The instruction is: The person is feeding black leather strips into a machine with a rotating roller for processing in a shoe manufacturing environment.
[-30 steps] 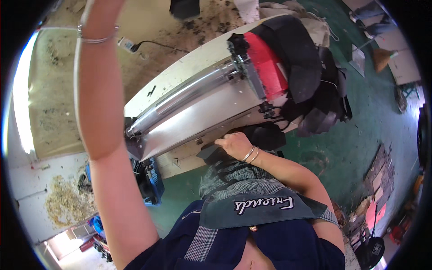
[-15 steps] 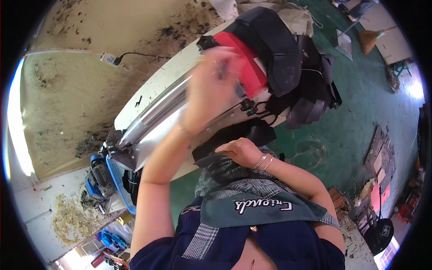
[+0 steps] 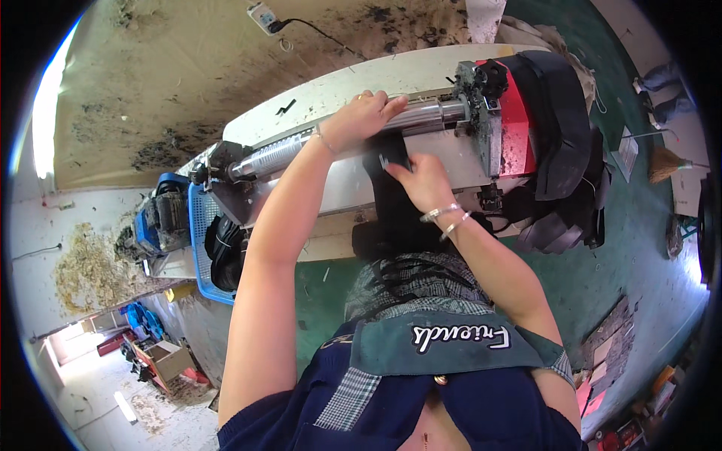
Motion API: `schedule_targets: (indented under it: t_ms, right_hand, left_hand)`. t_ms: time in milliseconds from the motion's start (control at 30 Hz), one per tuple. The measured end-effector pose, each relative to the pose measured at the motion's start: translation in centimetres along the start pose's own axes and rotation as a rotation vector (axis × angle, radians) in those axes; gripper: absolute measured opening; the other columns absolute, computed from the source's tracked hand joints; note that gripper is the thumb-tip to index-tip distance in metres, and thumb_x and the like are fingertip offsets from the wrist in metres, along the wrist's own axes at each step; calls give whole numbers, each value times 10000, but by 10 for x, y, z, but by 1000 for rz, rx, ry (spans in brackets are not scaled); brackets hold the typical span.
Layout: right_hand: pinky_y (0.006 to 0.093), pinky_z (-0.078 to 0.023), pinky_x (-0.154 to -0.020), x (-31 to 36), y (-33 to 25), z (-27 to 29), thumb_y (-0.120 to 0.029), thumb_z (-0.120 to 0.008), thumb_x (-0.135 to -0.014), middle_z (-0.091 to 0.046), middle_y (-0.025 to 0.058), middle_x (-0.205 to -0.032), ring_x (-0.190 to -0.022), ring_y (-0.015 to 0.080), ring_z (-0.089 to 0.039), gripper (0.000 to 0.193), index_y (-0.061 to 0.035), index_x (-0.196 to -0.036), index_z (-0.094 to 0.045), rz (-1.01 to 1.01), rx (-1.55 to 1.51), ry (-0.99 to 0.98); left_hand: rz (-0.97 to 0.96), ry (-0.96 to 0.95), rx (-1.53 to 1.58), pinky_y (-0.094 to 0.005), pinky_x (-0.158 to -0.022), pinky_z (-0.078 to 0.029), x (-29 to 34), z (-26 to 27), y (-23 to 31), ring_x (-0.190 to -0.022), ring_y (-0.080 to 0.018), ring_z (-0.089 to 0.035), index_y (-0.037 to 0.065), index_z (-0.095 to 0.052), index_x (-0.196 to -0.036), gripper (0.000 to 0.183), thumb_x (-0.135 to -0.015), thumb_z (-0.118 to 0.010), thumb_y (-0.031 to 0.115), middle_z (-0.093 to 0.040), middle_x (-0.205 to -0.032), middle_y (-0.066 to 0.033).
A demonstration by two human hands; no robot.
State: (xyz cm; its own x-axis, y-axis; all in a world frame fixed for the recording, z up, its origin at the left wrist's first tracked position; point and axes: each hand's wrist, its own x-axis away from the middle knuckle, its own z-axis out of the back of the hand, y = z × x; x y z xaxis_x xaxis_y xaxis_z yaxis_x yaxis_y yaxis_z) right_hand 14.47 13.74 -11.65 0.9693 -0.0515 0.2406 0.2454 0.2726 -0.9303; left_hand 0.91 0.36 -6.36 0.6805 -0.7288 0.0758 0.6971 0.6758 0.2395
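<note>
A machine with a shiny metal roller [image 3: 274, 156] and a flat metal plate [image 3: 342, 192] lies across the table. My left hand [image 3: 359, 122] rests over the roller's middle, thumb apart from the fingers. A piece of black sheet material [image 3: 398, 210] runs from under the roller, over the plate's near edge, towards my lap. My right hand [image 3: 429, 184] grips this piece close to the roller, thumb on top and the other fingers partly hidden.
A red housing [image 3: 517, 113] with dark gears [image 3: 490, 83] closes the machine's right end. Black pieces [image 3: 553, 128] lie over and beside it. A blue basket [image 3: 199, 240] holds black items at the left. A power socket [image 3: 263, 19] with a cord lies beyond.
My left hand has come down from a blurred reach near the red housing onto the roller. My right hand has moved from my lap up to the plate with the black piece. The view has turned.
</note>
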Motion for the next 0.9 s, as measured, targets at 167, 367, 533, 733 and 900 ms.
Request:
schedule_targets:
  t_ms: [167,367,533,733,900]
  right_hand:
    - [374,-519,-706,5,5,12,-218,-742,-767,-660,238,-767,-782,304,-687,346,92,-823,-597,-43,-221,-137]
    - [395,-515,-773,62,67,-10,-292,-742,-758,-665,138,-831,-884,280,-659,375,-5,-967,-622,128,556,-450]
    - [513,-366,-977,27,123,-66,-349,-662,-782,-651,101,-1035,-1068,303,-571,368,-100,-1050,-619,478,915,-511]
    - [396,-487,-867,38,122,-61,-191,-550,-827,-670,111,-931,-946,279,-640,188,-86,-940,-658,704,873,-402]
    - [373,-498,-626,83,11,-5,-152,-577,-851,-610,193,-741,-732,352,-625,153,-9,-846,-631,458,281,-166]
  left_hand:
    - [358,-93,291,-404,-763,-510,-4,11,-9,-894,-377,-645,100,-605,-1195,359,-903,-572,307,-672,-1014,-195]
    - [-8,168,131,-374,-675,-510,47,64,47,-713,-355,-637,11,-700,-877,138,-788,-669,111,-656,-774,-192]
    - [-27,309,109,-330,-611,-494,52,146,62,-606,-252,-615,35,-705,-905,132,-795,-634,47,-661,-744,-157]
    - [24,852,-105,-336,-727,-523,-6,187,4,-843,-301,-680,-5,-592,-1192,403,-795,-568,-67,-669,-1000,-231]
    - [-156,422,195,-306,-686,-487,-28,92,-67,-761,-185,-636,55,-716,-915,269,-772,-518,-59,-693,-826,-121]
